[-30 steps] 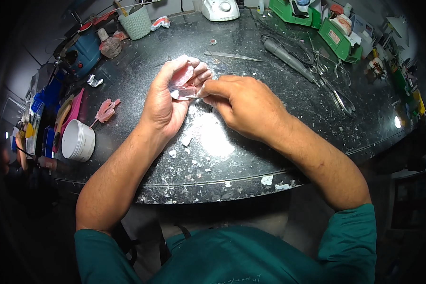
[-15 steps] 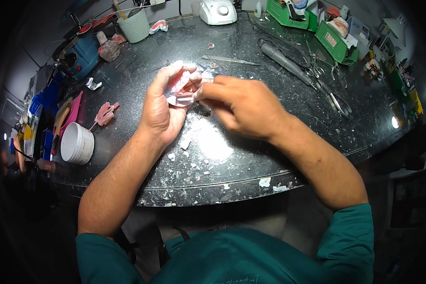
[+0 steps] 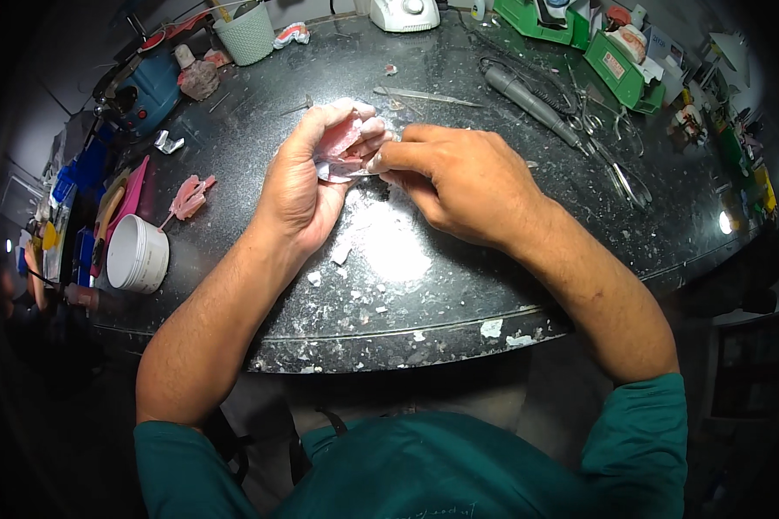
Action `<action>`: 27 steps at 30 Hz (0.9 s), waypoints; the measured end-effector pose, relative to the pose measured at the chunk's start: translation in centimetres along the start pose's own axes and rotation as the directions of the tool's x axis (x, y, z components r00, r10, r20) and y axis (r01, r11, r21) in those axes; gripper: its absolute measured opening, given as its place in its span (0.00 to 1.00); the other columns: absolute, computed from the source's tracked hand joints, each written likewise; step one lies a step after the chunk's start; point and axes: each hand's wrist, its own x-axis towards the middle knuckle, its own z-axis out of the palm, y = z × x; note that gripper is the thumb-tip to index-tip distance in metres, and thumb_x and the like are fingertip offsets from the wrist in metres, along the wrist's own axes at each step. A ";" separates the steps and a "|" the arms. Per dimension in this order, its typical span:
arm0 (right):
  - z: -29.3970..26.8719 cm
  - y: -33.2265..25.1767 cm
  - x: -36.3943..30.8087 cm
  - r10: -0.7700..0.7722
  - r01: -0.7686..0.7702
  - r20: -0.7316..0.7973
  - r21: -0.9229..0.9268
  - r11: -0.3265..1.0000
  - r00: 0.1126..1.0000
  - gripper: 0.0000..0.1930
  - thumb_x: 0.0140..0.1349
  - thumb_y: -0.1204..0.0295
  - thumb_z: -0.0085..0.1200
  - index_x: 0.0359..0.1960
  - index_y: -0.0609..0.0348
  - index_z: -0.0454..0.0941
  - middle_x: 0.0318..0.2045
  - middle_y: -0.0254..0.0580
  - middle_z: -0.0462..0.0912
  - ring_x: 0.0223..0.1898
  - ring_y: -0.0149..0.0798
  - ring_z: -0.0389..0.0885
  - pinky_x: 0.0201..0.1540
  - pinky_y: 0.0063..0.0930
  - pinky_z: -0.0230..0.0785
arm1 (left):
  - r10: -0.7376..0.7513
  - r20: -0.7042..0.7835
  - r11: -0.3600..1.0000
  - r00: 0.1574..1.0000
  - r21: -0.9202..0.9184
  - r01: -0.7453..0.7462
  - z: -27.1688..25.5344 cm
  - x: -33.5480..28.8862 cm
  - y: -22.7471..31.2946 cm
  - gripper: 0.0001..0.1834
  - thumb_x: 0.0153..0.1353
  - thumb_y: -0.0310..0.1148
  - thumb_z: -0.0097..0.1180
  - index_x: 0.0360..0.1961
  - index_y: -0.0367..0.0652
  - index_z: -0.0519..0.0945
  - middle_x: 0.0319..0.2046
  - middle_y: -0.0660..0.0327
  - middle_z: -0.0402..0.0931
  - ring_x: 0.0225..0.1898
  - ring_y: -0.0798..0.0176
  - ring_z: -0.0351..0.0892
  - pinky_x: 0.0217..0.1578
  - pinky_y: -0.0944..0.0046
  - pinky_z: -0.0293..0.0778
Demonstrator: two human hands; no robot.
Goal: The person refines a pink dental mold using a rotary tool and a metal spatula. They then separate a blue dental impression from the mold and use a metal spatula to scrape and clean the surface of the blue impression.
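Observation:
My left hand [image 3: 299,177], dusted white at the fingers, is curled around a pink dental piece [image 3: 342,138] with a pale, greyish-white lower edge. Part of that piece is hidden by the fingers. From the right, my right hand [image 3: 463,182] meets it with thumb and forefinger pinched together at the piece's lower right edge. Whatever lies between those fingertips is too small and covered to make out. Both hands are above the dark, speckled bench [image 3: 389,316], where small white chips [image 3: 340,253] lie below them.
Beyond the hands lies a thin metal tool [image 3: 428,95]. A grey handpiece [image 3: 532,105] and metal pliers-like instruments [image 3: 614,169] are at right, near green bins [image 3: 619,73]. At left are a white tub [image 3: 138,255], a pink branched piece [image 3: 190,197] and a blue machine [image 3: 147,95].
The view has shifted slightly. My right hand has turned a little, its fingertips staying at the dental piece's edge. The left hand keeps its hold.

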 end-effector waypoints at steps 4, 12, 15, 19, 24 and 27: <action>0.4 -0.8 -0.1 -0.005 0.005 -0.011 -0.039 0.999 1.000 0.12 0.58 0.72 0.57 0.44 0.51 0.82 0.40 0.41 0.85 0.39 0.48 0.87 0.39 0.43 0.83 | -0.036 -0.046 0.999 0.998 -0.031 0.034 0.7 -0.5 0.3 0.17 0.65 0.39 0.61 0.45 0.35 0.79 0.40 0.53 0.82 0.45 0.57 0.83 0.54 0.57 0.77; 1.5 -2.2 -0.2 0.052 -0.053 -0.026 -0.033 0.998 0.998 0.10 0.62 0.74 0.55 0.45 0.54 0.80 0.42 0.46 0.85 0.39 0.51 0.87 0.40 0.45 0.82 | 0.004 -0.043 0.999 0.999 -0.044 -0.006 -0.1 0.5 0.0 0.15 0.66 0.40 0.61 0.43 0.37 0.80 0.39 0.54 0.82 0.45 0.58 0.82 0.54 0.57 0.77; 2.4 -0.8 0.2 0.117 -0.100 -0.074 0.202 0.974 0.990 0.09 0.67 0.69 0.53 0.46 0.54 0.80 0.39 0.48 0.85 0.40 0.53 0.86 0.43 0.48 0.80 | 0.012 -0.021 0.998 1.000 -0.067 -0.013 0.0 0.4 0.1 0.15 0.66 0.39 0.60 0.43 0.37 0.80 0.39 0.54 0.82 0.45 0.58 0.82 0.54 0.58 0.77; 0.8 0.3 0.4 0.128 -0.115 -0.044 0.226 0.967 0.991 0.10 0.68 0.63 0.54 0.45 0.49 0.82 0.38 0.44 0.85 0.40 0.52 0.85 0.43 0.48 0.79 | 0.058 -0.086 0.998 0.995 -0.027 -0.061 0.5 0.0 -0.1 0.15 0.66 0.39 0.62 0.42 0.37 0.80 0.39 0.54 0.82 0.45 0.59 0.82 0.54 0.59 0.76; 0.0 0.6 0.1 0.020 -0.014 -0.060 0.095 0.995 0.998 0.09 0.66 0.64 0.56 0.44 0.47 0.83 0.35 0.38 0.84 0.39 0.47 0.85 0.40 0.43 0.80 | 0.028 0.008 1.000 1.000 -0.003 -0.028 0.0 0.0 0.0 0.16 0.65 0.38 0.63 0.45 0.36 0.80 0.41 0.54 0.83 0.45 0.60 0.83 0.54 0.60 0.76; -0.1 0.4 0.0 0.025 -0.025 -0.016 0.029 0.999 1.000 0.08 0.65 0.65 0.56 0.43 0.46 0.83 0.34 0.37 0.84 0.38 0.46 0.86 0.39 0.42 0.81 | 0.013 0.012 0.999 1.000 0.034 -0.013 -0.2 -0.1 -0.1 0.17 0.64 0.38 0.63 0.46 0.35 0.80 0.42 0.53 0.83 0.45 0.60 0.83 0.54 0.59 0.76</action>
